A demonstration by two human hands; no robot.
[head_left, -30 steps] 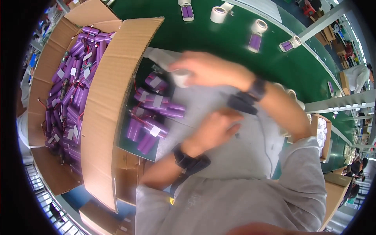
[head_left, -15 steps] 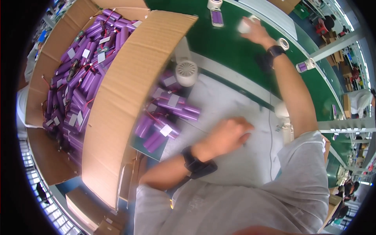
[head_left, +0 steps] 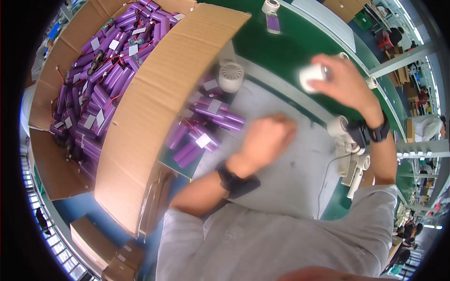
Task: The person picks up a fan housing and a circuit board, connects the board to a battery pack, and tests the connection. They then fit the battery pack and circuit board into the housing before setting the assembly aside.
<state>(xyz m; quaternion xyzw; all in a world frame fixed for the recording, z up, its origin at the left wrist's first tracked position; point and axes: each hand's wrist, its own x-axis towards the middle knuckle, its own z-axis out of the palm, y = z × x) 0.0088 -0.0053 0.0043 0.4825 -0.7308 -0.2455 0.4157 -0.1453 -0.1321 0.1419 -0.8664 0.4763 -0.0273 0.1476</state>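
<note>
My right hand (head_left: pixel 349 84) is raised over the front edge of the green conveyor belt (head_left: pixel 293 51). Its fingers wrap round a white handheld fan (head_left: pixel 313 77), blurred and partly covered by the hand. Above the pale work mat (head_left: pixel 281 187), my left hand (head_left: pixel 268 143) has its fingers curled together. Whatever they may hold is hidden. To the left of that hand lie several purple battery packs (head_left: pixel 206 133) with red wires and white labels. A white fan head with a slotted grille (head_left: pixel 231 77) stands behind these packs.
A large cardboard box (head_left: pixel 154 107) full of purple battery packs (head_left: pixel 108 89) takes up the left side. On the belt lies a white fan with a purple pack showing (head_left: pixel 273 21). More white fans (head_left: pixel 358 168) lie to the right, near a grey cable (head_left: pixel 323 187).
My right hand has come back from the far belt toward me, carrying the white fan. My left hand has shifted slightly away from my body. The whole view has moved a little.
</note>
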